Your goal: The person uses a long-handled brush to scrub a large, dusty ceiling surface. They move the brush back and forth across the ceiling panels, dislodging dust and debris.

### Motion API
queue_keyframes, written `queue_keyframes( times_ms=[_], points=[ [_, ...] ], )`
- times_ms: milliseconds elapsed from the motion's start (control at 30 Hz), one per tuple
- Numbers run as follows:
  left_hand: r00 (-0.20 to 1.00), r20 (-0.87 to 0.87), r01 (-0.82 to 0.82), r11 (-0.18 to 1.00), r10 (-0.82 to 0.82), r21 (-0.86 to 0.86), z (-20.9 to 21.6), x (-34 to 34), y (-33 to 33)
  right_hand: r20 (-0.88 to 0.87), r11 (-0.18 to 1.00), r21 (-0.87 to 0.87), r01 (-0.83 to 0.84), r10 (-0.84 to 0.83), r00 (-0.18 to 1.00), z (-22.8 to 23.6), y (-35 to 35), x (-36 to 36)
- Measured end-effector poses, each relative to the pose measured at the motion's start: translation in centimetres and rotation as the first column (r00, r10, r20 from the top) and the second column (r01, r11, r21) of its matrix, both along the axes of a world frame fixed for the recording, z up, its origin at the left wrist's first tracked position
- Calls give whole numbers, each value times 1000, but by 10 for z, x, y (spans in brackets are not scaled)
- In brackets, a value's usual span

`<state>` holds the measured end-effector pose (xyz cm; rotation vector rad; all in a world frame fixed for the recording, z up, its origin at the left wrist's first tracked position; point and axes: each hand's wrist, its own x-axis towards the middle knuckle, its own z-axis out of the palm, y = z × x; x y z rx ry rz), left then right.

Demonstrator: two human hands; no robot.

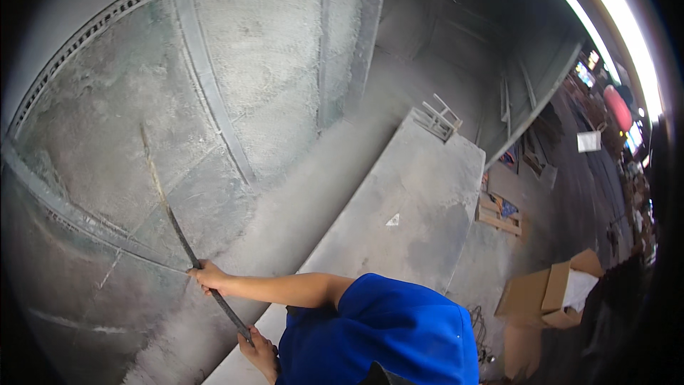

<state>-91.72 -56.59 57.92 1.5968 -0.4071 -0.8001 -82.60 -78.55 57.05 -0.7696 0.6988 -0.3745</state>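
Observation:
Both my hands are closed around a long thin pole point(174, 224), dark along its lower part and paler, worn-looking toward the far end. My right hand point(207, 277) grips it partway up, with that arm stretched out to the left. Lower down, my left hand point(259, 351) is wrapped round the pole near its bottom end, close to my blue shirt. The pole slants up and away over a grey, dusty panelled surface point(100, 128) with metal ribs. Whether its far tip touches that surface, I cannot tell.
A long grey platform point(363, 228) runs beside me, bearing a white scrap point(393, 220) and a small metal frame point(440, 122). On the right are an opened cardboard box point(548, 292) and a wooden crate point(499, 215). Strip lights point(613, 0) glare at upper right.

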Motion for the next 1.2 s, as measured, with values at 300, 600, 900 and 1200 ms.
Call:
queue_keyframes(
  times_ms=[300,600,900,1200],
  points=[
    [993,108,-43,999,45,-13,-3,-7,-16,112,999,-51,-5,11,994,47,-22,-12],
    [993,108,-49,999,49,-6,23,-14,-24,141,997,35,-71,66,988,55,-36,-5],
    [981,191,-27,995,9,91,24,-5,-17,24,997,81,4,-6,1000,19,-41,-4],
    [999,-5,-49,998,49,44,24,-11,-21,99,997,78,-14,6,995,44,-45,-17]
  ],
)
